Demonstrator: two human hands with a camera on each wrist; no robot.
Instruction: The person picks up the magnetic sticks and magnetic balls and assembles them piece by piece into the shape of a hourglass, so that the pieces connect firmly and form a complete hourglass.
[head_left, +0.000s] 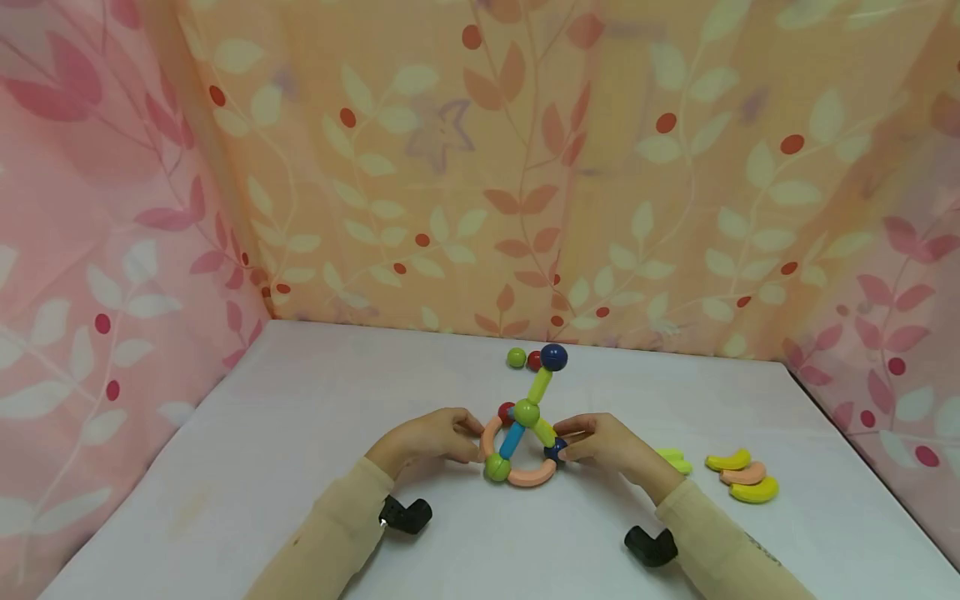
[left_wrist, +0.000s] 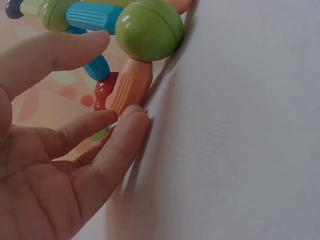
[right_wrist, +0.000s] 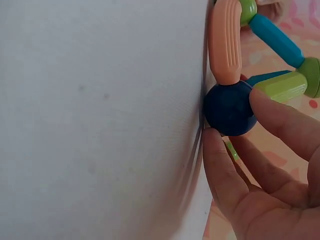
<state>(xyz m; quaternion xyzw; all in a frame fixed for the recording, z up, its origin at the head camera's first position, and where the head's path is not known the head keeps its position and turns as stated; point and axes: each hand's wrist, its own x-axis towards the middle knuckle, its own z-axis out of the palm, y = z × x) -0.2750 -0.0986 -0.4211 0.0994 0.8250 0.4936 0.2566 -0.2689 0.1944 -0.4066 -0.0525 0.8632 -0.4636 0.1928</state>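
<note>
On the white table stands a frame of toy balls and sticks. Its base has curved orange sticks (head_left: 532, 476) between a green ball (head_left: 497, 467), a red ball (head_left: 506, 412) and a dark blue ball (right_wrist: 230, 110). Straight blue (head_left: 512, 441) and yellow-green sticks rise to an upper green ball (head_left: 527, 413). From there a yellow-green stick (head_left: 540, 387) slants up to another dark blue ball (head_left: 554, 357). My right hand (head_left: 606, 447) pinches the base's dark blue ball between thumb and fingers. At the left side, my left hand (head_left: 438, 435) has its fingertips by a curved orange stick (left_wrist: 131, 87), thumb apart from it.
Behind the frame lie a loose green ball (head_left: 516, 357) and a red ball (head_left: 534, 360). Right of my right hand are yellow-green pieces (head_left: 677, 460) and several curved yellow and orange sticks (head_left: 744, 474). Patterned cloth (head_left: 450, 183) hangs around the table (head_left: 225, 467).
</note>
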